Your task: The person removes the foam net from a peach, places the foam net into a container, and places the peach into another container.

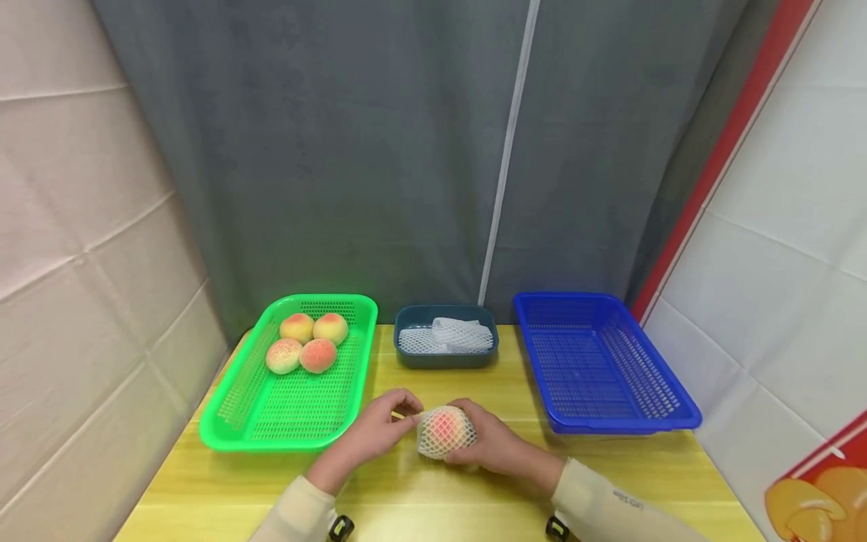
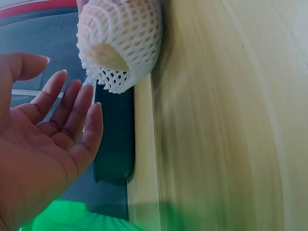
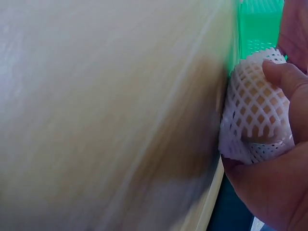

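A peach (image 1: pixel 447 430) in a white foam net sleeve (image 2: pixel 139 29) is just above the wooden table, at the front middle. My right hand (image 1: pixel 497 444) grips it from the right, thumb on the near side and fingers round the far side. The left wrist view shows bare peach through the sleeve's open end. My left hand (image 1: pixel 379 429) is at the left of the sleeve, fingers loosely bent and apart, fingertips close to the net's edge. Whether they touch it I cannot tell. In the right wrist view the thumb (image 3: pixel 284 77) presses on the mesh.
A green basket (image 1: pixel 369 339) with several bare peaches (image 1: pixel 318 356) stands on the left. Behind the hands, a dark teal tray (image 1: pixel 447 361) holds white foam net sleeves (image 1: pixel 463 333). A blue basket (image 1: pixel 576 373) stands on the right of the wooden table (image 1: pixel 433 512). A grey curtain hangs behind.
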Demonstrator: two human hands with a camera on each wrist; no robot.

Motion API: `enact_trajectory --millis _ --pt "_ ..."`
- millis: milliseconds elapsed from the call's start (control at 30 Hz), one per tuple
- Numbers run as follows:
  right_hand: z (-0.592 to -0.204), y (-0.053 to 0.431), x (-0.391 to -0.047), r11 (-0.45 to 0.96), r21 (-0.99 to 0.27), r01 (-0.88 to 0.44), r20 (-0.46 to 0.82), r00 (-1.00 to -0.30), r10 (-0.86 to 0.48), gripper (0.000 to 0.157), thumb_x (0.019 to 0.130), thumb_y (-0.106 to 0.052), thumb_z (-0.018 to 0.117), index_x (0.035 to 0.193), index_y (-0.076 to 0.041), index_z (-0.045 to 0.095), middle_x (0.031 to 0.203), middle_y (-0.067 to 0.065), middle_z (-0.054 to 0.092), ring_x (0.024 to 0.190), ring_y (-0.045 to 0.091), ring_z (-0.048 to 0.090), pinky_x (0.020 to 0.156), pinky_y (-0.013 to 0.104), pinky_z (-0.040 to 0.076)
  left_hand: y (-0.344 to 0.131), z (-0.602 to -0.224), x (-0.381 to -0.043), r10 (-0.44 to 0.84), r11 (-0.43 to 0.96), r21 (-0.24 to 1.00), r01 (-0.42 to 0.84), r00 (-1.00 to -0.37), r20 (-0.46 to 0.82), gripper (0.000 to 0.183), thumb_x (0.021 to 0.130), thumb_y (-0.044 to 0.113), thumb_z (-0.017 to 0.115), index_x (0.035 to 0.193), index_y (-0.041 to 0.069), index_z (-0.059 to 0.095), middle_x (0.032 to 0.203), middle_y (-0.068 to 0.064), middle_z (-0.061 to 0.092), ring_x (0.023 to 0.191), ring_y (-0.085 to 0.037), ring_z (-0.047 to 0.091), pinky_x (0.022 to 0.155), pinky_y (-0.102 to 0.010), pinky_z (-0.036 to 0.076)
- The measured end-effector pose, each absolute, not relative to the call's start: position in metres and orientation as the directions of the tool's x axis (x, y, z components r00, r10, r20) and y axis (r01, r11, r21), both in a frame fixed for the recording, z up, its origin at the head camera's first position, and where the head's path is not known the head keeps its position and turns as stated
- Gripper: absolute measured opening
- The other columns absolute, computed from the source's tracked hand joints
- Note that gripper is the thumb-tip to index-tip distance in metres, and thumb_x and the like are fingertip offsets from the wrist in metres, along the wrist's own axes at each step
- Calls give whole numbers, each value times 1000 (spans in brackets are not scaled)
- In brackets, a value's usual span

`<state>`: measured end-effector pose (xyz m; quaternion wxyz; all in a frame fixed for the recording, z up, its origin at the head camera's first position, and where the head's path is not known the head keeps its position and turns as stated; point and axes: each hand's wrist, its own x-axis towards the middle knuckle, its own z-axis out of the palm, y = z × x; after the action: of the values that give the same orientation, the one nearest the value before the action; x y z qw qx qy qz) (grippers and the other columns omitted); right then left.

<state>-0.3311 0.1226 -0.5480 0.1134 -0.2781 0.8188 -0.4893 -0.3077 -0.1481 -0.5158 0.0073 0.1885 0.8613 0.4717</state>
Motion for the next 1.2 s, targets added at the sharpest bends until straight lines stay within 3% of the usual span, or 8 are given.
enact_trajectory --millis 167,400,633,867,1033,1200 --pt "-544 125 -331 353 -873 -336 116 -847 -519 82 84 -19 97 153 -10 53 136 6 67 119 21 65 104 41 54 -148 -517 -308 313 470 825 315 -933 179 5 106 16 72 107 12 73 105 1 72 104 -19 68 88 -36 60" --pt "-519 127 -332 333 -857 -393 187 -840 -509 85 83 -19 98 154 -7 53 139 10 67 120 24 66 104 40 54 -151 -512 -307 296 421 824 379 -916 270 7 103 11 77 109 13 76 103 3 74 97 -15 70 84 -31 61" --pt "-502 127 -328 306 -829 -468 252 -802 -542 85 82 -18 99 153 -5 55 141 12 66 122 25 66 104 36 55 -154 -505 -311 384 309 797 519 -835 395 27 98 7 83 124 12 76 121 -3 74 113 -29 73 99 -44 62" --pt "-501 123 -323 274 -834 -479 270 -787 -554 84 83 -20 99 153 -9 55 142 9 66 123 24 65 107 36 54 -148 -500 -308 470 261 807 530 -800 373 56 88 -6 83 140 5 65 138 -11 64 129 -35 65 110 -52 56" --pt "-498 121 -319 281 -857 -432 236 -814 -531 84 82 -24 100 154 -13 56 144 5 66 126 23 64 108 36 53 -144 -497 -306 478 276 810 518 -805 352 66 82 -8 82 142 7 59 142 -10 60 131 -33 61 109 -44 58" --pt "-494 117 -318 264 -860 -437 246 -807 -537 84 82 -22 100 152 -8 56 144 9 66 125 25 65 107 35 54 -141 -495 -306 474 279 809 517 -807 352 69 79 -3 82 143 10 57 143 -8 59 131 -29 58 108 -41 58"
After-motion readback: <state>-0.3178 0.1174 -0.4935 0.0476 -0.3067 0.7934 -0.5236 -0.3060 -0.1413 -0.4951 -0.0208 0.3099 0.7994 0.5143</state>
